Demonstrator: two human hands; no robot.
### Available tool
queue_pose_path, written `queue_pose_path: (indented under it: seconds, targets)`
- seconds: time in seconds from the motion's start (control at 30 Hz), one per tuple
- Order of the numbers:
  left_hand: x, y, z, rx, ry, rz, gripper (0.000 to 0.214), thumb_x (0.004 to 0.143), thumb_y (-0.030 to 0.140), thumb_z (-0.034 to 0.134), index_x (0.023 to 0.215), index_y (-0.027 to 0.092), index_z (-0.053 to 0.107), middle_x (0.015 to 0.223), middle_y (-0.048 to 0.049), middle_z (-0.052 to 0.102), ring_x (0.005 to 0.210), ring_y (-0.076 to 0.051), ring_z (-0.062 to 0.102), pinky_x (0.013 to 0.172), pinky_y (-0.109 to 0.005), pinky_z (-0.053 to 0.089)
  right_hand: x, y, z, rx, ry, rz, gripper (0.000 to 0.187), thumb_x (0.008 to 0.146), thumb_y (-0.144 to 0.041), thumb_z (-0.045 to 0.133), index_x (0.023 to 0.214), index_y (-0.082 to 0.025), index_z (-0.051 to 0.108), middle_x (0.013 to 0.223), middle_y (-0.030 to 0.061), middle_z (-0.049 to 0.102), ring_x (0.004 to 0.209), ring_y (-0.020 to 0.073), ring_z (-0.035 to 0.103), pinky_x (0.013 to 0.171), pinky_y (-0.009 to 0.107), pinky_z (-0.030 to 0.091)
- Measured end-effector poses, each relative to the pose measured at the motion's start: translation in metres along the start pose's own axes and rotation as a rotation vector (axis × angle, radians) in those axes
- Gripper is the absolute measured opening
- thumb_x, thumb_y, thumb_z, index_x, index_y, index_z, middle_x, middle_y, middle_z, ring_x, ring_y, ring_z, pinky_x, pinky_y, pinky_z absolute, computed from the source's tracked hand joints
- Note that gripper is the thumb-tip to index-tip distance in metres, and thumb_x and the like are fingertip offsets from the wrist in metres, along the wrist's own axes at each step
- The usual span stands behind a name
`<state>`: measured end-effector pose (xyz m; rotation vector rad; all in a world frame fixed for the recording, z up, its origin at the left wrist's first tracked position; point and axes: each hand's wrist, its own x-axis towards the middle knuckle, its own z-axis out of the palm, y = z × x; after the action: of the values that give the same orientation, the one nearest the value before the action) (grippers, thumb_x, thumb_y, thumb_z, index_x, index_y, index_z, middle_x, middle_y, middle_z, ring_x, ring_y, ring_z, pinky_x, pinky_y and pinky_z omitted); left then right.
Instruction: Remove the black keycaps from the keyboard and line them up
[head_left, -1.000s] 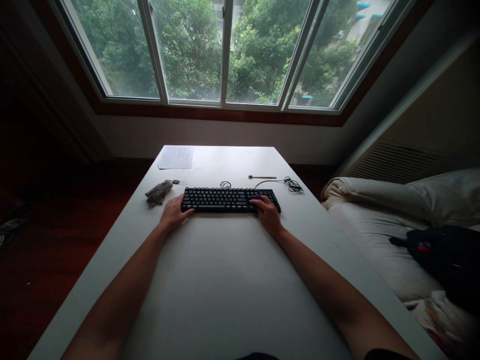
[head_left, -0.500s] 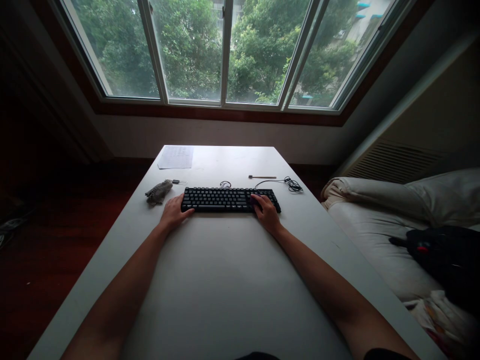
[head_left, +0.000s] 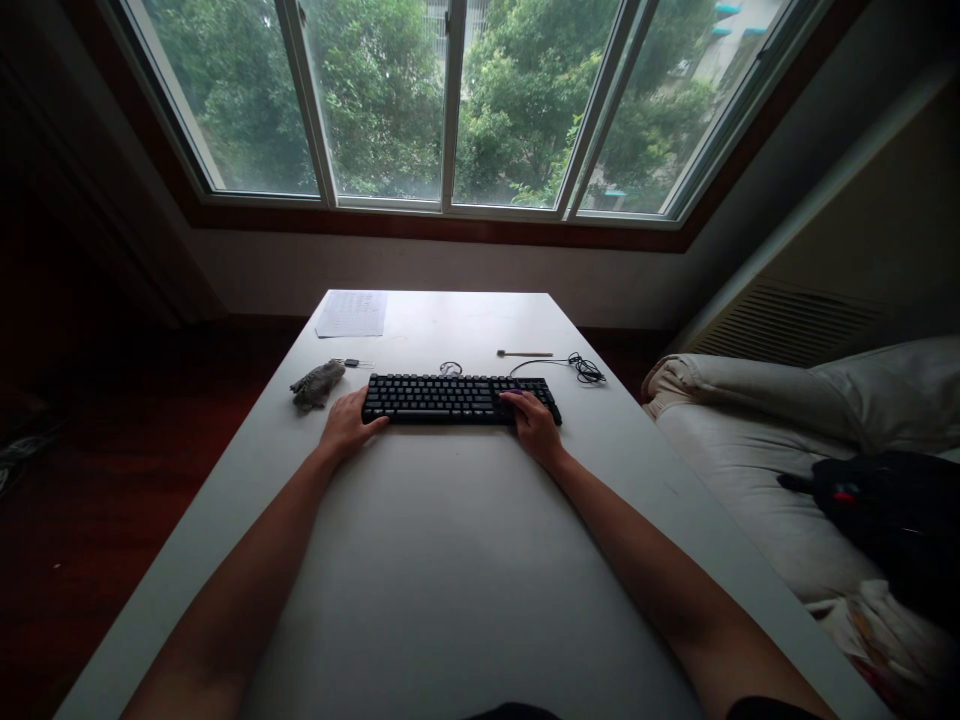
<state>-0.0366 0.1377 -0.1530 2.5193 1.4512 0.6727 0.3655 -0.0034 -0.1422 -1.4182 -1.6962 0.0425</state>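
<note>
Again, little has changed over the last second: our left hand and the long black plastic keyboard stay put, while the fingers of our right hand shift slightly over the keys at its right end. A small purple object shows a little more beneath them than half a second ago. To our judgement, the left hand steadies the keyboard and the right does the fine work.

Our left hand is partly closed around the keyboard's left end, thumb along the near edge. Our right hand is mostly closed, fingers curled down, and seems to pinch the purple object, whose full shape is hidden.

The keyboard lies across the smooth white tabletop, its small square keys ranked in tight rows. Just left of it sits a crumpled, fuzzy grey cloth, with a thin wire tool beside it. Farther off lie a slim pale-handled brush, a loosely coiled black cable on the right, and a flat printed white paper sheet at the far left.
</note>
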Motion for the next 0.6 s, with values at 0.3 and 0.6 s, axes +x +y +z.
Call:
queue_pose_path:
  seconds: [0.3,0.6]
  targets:
    - [0.0003,0.0004,-0.0009,-0.005,-0.005,-0.003,0.082,0.084,0.062,0.059,0.149,0.015,0.040,0.144,-0.0156,0.054,0.131,-0.035,0.049,0.112,-0.047,0.035,0.0003,-0.0028,-0.0003,0.025,0.027,0.035,0.038,0.098,-0.025,0.045,0.132,-0.028,0.060,0.123,0.0080,0.066,0.115,0.0256,0.061,0.103,0.045,0.048]
    - [0.0007,-0.0003,0.0002,0.001,-0.004,0.001,0.082,0.084,0.060,0.060,0.150,0.016,0.039,0.143,-0.0155,0.054,0.130,-0.035,0.049,0.112,-0.047,0.035,-0.0034,0.0040,-0.0003,-0.034,0.105,0.158,0.029,0.094,-0.026,0.049,0.122,-0.025,0.054,0.104,0.0073,0.070,0.085,0.0246,0.066,0.080,0.038,0.051]
